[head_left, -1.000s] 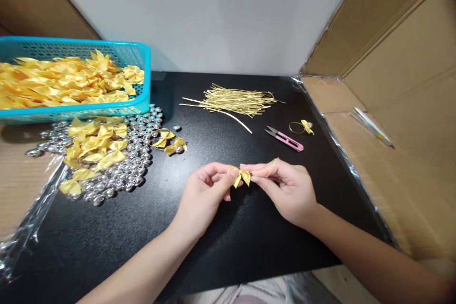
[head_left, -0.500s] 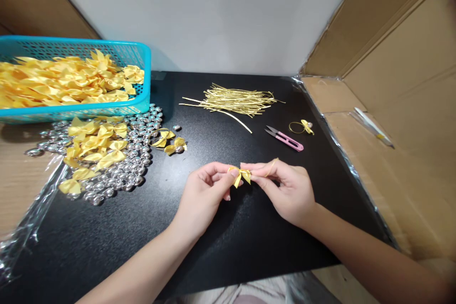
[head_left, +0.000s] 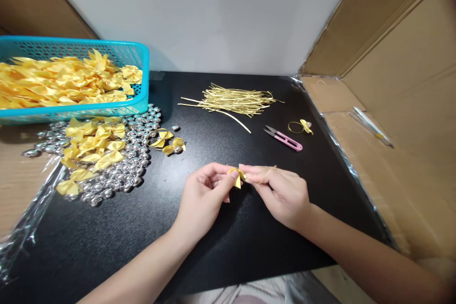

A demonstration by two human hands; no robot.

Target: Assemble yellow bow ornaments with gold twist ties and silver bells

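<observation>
A small yellow ribbon bow (head_left: 238,181) is pinched between my two hands above the black tabletop (head_left: 213,256). My left hand (head_left: 208,185) closes thumb and fingers on the bow's left side. On its right side, the fingertips of my right hand (head_left: 281,192) press together and cover most of that loop. A thin gold cord (head_left: 265,174) runs over my right fingers. Beyond the hands lies a pile of gold cords (head_left: 237,100). Pink thread snips (head_left: 284,140) rest to the right of the pile, blades pointing left.
At the left, a blue basket (head_left: 144,76) holds many yellow bows. In front of it are loose bows (head_left: 94,142) and shiny silver beads (head_left: 107,187). Another bow with a gold loop (head_left: 305,126) lies near the right edge. A white-handled cutter (head_left: 372,127) sits on the cardboard.
My right hand has moved slightly left, and its fingers now cover more of the bow's right side. My left hand keeps its grip almost unmoved.
</observation>
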